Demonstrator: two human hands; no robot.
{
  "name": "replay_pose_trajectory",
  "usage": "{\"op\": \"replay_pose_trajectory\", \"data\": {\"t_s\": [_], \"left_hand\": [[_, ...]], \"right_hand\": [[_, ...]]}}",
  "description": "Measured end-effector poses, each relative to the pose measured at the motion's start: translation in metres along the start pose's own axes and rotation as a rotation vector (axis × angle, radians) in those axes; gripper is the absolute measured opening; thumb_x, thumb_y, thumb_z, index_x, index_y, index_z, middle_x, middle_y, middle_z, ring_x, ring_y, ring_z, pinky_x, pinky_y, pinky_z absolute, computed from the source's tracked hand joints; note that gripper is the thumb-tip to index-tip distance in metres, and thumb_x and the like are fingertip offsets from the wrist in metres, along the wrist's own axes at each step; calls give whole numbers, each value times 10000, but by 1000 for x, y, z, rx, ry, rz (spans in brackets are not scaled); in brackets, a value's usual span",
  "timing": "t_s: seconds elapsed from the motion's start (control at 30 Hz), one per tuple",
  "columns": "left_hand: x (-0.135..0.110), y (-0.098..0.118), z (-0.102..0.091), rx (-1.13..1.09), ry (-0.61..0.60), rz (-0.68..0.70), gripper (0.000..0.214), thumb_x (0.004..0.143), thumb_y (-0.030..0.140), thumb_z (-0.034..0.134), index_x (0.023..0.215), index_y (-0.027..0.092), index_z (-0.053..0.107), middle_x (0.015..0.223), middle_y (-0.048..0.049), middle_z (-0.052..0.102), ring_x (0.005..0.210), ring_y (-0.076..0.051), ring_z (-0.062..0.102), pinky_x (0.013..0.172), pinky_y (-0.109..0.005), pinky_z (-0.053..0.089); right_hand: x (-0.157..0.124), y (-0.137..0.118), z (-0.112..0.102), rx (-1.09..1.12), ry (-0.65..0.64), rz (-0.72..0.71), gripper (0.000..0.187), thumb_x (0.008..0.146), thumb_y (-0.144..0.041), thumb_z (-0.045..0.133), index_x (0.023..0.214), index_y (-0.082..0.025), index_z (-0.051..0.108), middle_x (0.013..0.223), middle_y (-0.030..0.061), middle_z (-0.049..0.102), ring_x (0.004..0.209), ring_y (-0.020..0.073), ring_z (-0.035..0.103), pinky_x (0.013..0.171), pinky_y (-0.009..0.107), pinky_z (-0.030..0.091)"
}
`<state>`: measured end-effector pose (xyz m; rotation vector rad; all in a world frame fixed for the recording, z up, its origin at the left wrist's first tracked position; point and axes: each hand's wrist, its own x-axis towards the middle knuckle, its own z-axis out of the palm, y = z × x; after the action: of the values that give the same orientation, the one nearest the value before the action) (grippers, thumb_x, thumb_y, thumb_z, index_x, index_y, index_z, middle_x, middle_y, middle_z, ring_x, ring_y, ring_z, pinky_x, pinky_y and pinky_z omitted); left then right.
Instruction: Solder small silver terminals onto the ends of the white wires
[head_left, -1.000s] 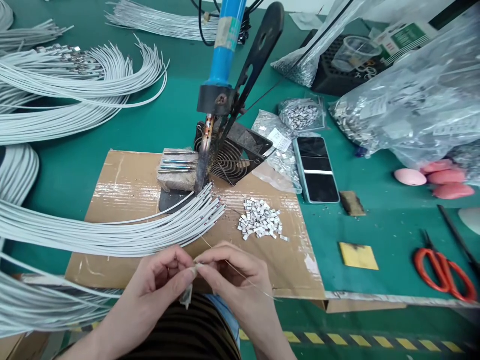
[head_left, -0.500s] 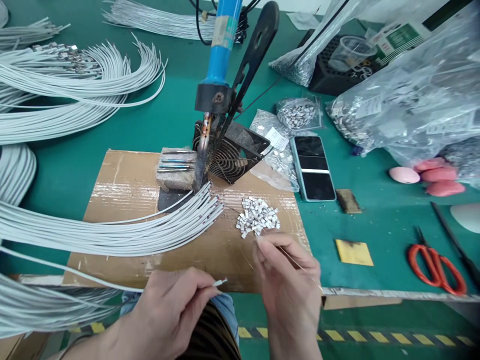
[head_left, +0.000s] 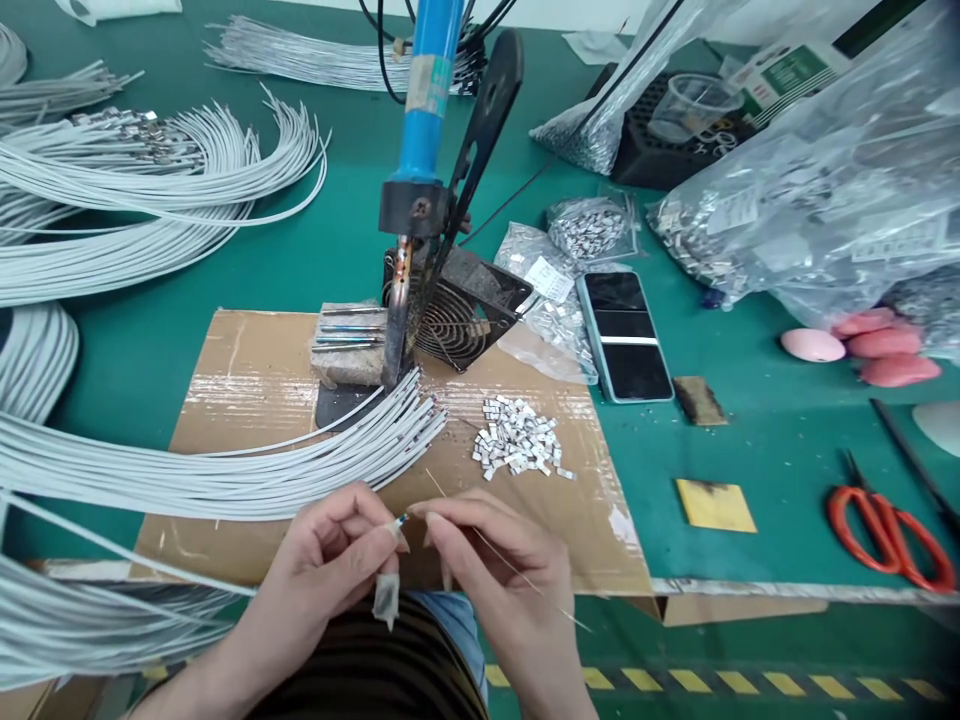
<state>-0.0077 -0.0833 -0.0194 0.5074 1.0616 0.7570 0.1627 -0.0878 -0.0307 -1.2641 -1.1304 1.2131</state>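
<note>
My left hand (head_left: 330,560) is closed in a pinch on the end of a white cable (head_left: 202,578), whose small dark tip pokes out past the thumb. A translucent whitish scrap (head_left: 386,598) hangs at its lower fingers. My right hand (head_left: 510,580) has its thumb and index fingertips pressed together right at that cable tip; any small part between them is hidden. A thin solder wire (head_left: 559,603) runs through the right hand, sticking out above and below. Just beyond the hands lies a pile of small white-and-silver connectors (head_left: 517,437) on the cardboard (head_left: 247,345).
A blue-handled soldering iron (head_left: 424,140) stands in a holder, tip down, before a small fan (head_left: 457,320). Cable bundles (head_left: 300,480) lie left. To the right are a phone (head_left: 628,340), a yellow sponge (head_left: 716,505), red-handled scissors (head_left: 889,535) and plastic bags (head_left: 810,200).
My right hand has moved left from the connector pile to the cable tip. The left hand has risen slightly and turned. One connector now lies apart at the pile's right edge.
</note>
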Motion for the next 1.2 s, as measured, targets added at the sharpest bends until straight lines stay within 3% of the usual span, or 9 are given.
{"op": "replay_pose_trajectory", "data": {"t_s": [0.2,0.47,0.7,1.0,1.1,1.2], "left_hand": [[3,-2,-1,24,-19,88,381,874,476,828,744,170,642,574,60,538,515,-73,363,508,-211,254],[1,-2,2,114,105,148,408,820,494,871,717,171,644,598,41,583,578,-102,472,576,-214,367],[4,-7,-5,87,-31,146,345,909,435,804,749,174,645,598,38,595,534,-85,450,525,-206,315],[-1,-3,0,117,54,79,436,842,529,838,705,160,652,582,45,537,526,-67,347,489,-180,240],[-5,-4,2,160,131,11,429,800,561,863,729,173,694,624,24,594,574,-78,448,521,-152,328],[-6,-6,0,112,158,-123,409,752,568,896,781,205,709,670,18,644,623,-85,497,551,-118,394]], "right_hand": [[-4,3,2,25,-62,-17,217,941,-168,740,1013,-332,862,799,-8,756,591,96,607,527,188,474],[-1,5,8,87,-55,24,182,932,-181,758,984,-311,874,766,1,752,582,99,595,514,190,465],[-2,5,7,82,-54,19,175,926,-182,761,974,-304,876,762,7,758,635,118,654,552,191,500],[0,-7,5,20,-77,-3,152,925,-197,742,926,-255,883,726,27,768,592,126,666,521,201,512],[0,-5,-16,-175,19,-54,326,1032,-372,606,933,-228,882,715,39,769,546,131,664,511,231,531],[4,3,-77,-456,345,-67,489,1062,-490,510,908,-198,871,684,42,746,600,164,679,645,311,578]]}}
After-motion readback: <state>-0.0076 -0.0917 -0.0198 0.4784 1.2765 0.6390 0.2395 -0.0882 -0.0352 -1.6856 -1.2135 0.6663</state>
